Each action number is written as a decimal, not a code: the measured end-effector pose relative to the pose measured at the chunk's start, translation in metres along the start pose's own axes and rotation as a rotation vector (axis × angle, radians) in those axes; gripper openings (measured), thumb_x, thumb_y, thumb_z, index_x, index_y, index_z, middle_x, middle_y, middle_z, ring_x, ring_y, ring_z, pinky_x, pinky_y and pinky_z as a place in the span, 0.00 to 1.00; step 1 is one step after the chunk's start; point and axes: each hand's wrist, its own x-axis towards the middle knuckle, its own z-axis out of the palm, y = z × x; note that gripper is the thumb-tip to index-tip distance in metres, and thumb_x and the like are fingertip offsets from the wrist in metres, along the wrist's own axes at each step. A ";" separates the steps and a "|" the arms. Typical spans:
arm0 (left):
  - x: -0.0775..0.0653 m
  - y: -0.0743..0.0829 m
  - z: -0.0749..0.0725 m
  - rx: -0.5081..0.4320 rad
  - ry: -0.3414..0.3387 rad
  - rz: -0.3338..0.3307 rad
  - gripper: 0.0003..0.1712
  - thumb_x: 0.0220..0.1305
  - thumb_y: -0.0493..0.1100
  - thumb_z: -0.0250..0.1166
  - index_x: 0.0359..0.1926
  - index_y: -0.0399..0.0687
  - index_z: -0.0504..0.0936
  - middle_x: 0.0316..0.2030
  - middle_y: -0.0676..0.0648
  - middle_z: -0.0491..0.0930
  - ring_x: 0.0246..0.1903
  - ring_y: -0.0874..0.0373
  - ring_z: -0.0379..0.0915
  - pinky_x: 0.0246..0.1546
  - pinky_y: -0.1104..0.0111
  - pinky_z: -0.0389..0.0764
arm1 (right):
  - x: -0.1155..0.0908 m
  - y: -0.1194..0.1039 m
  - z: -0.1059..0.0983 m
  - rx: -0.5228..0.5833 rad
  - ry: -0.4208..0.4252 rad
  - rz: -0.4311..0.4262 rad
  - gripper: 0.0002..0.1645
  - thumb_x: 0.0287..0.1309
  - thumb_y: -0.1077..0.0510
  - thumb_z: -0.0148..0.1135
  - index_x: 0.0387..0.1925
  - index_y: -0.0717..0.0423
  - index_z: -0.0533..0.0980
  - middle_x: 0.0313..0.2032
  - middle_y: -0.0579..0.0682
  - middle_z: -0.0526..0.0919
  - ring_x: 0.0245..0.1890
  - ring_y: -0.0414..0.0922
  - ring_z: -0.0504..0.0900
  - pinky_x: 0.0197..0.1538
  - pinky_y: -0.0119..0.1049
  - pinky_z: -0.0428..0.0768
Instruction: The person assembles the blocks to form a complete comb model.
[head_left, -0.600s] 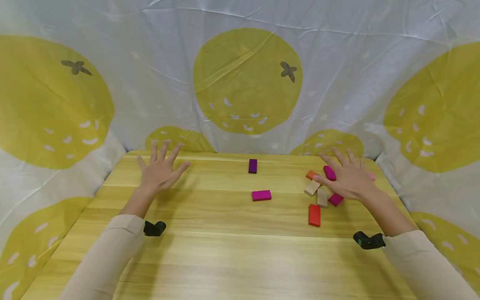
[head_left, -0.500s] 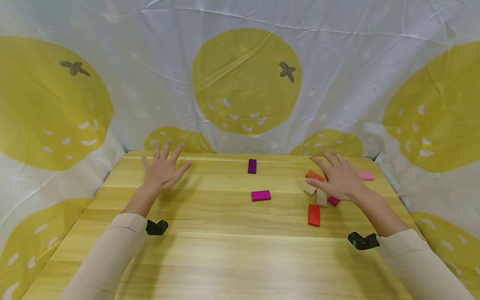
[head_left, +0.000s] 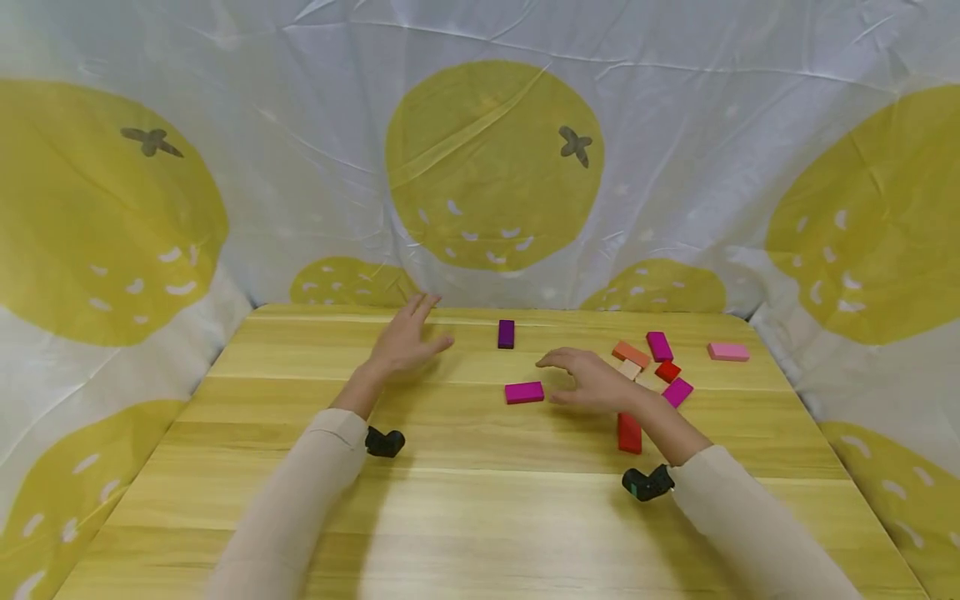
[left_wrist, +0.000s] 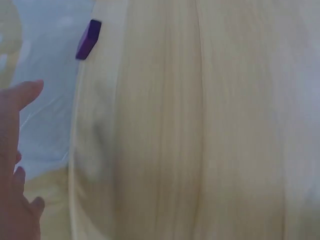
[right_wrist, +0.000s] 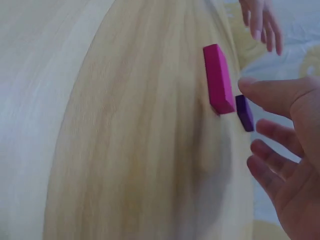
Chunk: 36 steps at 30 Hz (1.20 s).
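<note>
**Left hand [head_left: 403, 343] and right hand [head_left: 596, 382] flanking a purple block [head_left: 506, 334] and a centre magenta block [head_left: 524, 392]**

Head view: The hands are apart, each without a grip. The left hand points toward the far edge of the wooden surface [head_left: 480, 525], thumb spread toward the purple block. The right hand lies just right of the centre magenta block, fingers loosely bent and thumb separated from them. The right hand and wrist hide the upper end of a red block [head_left: 629, 435] and partly cover the cluster beyond, including a tan block [head_left: 628, 369].

Left wrist view: The left hand is cut off by the left border; its thumb is extended, well apart from the purple block, and its other fingers show only in part.

Right wrist view: The right hand, cropped at the right border, has its thumb near both blocks, fingers curved below. Part of the left hand enters above, its upper portion cut off.
</note>
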 end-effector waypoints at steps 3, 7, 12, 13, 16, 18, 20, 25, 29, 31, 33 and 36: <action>0.012 0.010 0.020 -0.125 -0.053 0.004 0.47 0.70 0.53 0.68 0.81 0.42 0.57 0.78 0.35 0.54 0.77 0.38 0.48 0.73 0.44 0.54 | 0.007 0.002 0.010 0.041 -0.030 -0.014 0.32 0.63 0.56 0.72 0.66 0.63 0.76 0.64 0.58 0.77 0.64 0.58 0.75 0.65 0.55 0.73; 0.027 0.020 0.045 -0.254 -0.125 0.002 0.43 0.71 0.47 0.68 0.79 0.43 0.61 0.76 0.40 0.60 0.76 0.44 0.53 0.75 0.52 0.54 | 0.013 0.006 0.020 0.071 -0.037 -0.020 0.29 0.64 0.56 0.73 0.64 0.62 0.78 0.59 0.56 0.80 0.58 0.53 0.78 0.61 0.50 0.76; 0.043 0.029 0.066 -0.297 -0.162 0.007 0.40 0.69 0.45 0.69 0.78 0.44 0.65 0.75 0.42 0.64 0.75 0.45 0.55 0.74 0.53 0.56 | 0.017 0.008 0.026 0.119 -0.036 0.004 0.21 0.66 0.58 0.71 0.58 0.59 0.82 0.53 0.51 0.82 0.53 0.48 0.79 0.58 0.46 0.77; 0.046 0.031 0.068 -0.294 -0.164 0.004 0.40 0.69 0.45 0.69 0.77 0.45 0.66 0.75 0.43 0.64 0.75 0.45 0.55 0.74 0.53 0.57 | 0.018 0.008 0.026 0.129 -0.035 0.013 0.20 0.66 0.58 0.71 0.57 0.59 0.83 0.52 0.51 0.82 0.52 0.48 0.79 0.58 0.46 0.77; 0.053 0.033 0.073 -0.246 -0.168 -0.007 0.39 0.69 0.46 0.68 0.78 0.48 0.67 0.75 0.44 0.65 0.75 0.45 0.56 0.74 0.49 0.55 | 0.019 0.008 0.026 0.140 -0.018 0.042 0.18 0.66 0.58 0.71 0.55 0.58 0.84 0.48 0.48 0.83 0.48 0.45 0.80 0.54 0.43 0.78; 0.056 0.034 0.076 -0.201 -0.174 -0.015 0.38 0.70 0.48 0.67 0.78 0.49 0.67 0.75 0.44 0.65 0.75 0.44 0.56 0.73 0.46 0.54 | 0.020 0.009 0.028 0.147 0.000 0.059 0.18 0.64 0.56 0.73 0.53 0.58 0.84 0.43 0.46 0.83 0.43 0.43 0.79 0.49 0.40 0.79; 0.058 0.033 0.077 -0.161 -0.179 -0.010 0.37 0.72 0.50 0.66 0.77 0.49 0.68 0.74 0.44 0.67 0.74 0.44 0.57 0.71 0.43 0.54 | 0.021 0.008 0.029 0.137 0.024 0.083 0.18 0.62 0.53 0.76 0.50 0.58 0.84 0.38 0.43 0.83 0.37 0.41 0.79 0.44 0.38 0.79; 0.060 0.033 0.074 -0.136 -0.158 0.008 0.36 0.73 0.51 0.67 0.76 0.46 0.70 0.72 0.42 0.69 0.73 0.42 0.60 0.70 0.42 0.56 | 0.025 0.004 0.028 0.120 0.021 0.130 0.31 0.59 0.46 0.77 0.57 0.58 0.81 0.35 0.42 0.82 0.33 0.40 0.78 0.41 0.37 0.79; 0.060 0.033 0.077 -0.132 -0.141 -0.015 0.37 0.71 0.53 0.68 0.76 0.48 0.70 0.72 0.42 0.69 0.72 0.43 0.61 0.71 0.44 0.56 | 0.023 0.007 0.023 0.151 -0.043 0.075 0.37 0.66 0.53 0.72 0.72 0.57 0.71 0.47 0.47 0.81 0.43 0.43 0.78 0.49 0.41 0.79; 0.058 0.033 0.078 -0.130 -0.144 -0.027 0.38 0.71 0.55 0.68 0.77 0.50 0.69 0.73 0.44 0.68 0.73 0.44 0.60 0.70 0.44 0.55 | 0.023 0.008 0.022 0.147 -0.075 0.032 0.35 0.68 0.58 0.68 0.73 0.56 0.71 0.50 0.48 0.80 0.45 0.43 0.77 0.51 0.41 0.77; 0.057 0.033 0.079 -0.127 -0.144 -0.021 0.38 0.72 0.56 0.66 0.77 0.51 0.69 0.73 0.45 0.68 0.73 0.44 0.59 0.70 0.44 0.55 | 0.023 0.007 0.021 0.138 -0.094 0.016 0.32 0.68 0.61 0.67 0.72 0.55 0.74 0.48 0.47 0.80 0.44 0.44 0.76 0.50 0.42 0.77; 0.056 0.031 0.079 -0.121 -0.143 -0.006 0.35 0.75 0.55 0.62 0.77 0.51 0.69 0.73 0.45 0.68 0.73 0.44 0.59 0.69 0.44 0.55 | 0.026 0.006 0.023 0.117 -0.079 0.020 0.26 0.69 0.58 0.68 0.67 0.54 0.79 0.44 0.44 0.81 0.41 0.42 0.76 0.47 0.39 0.77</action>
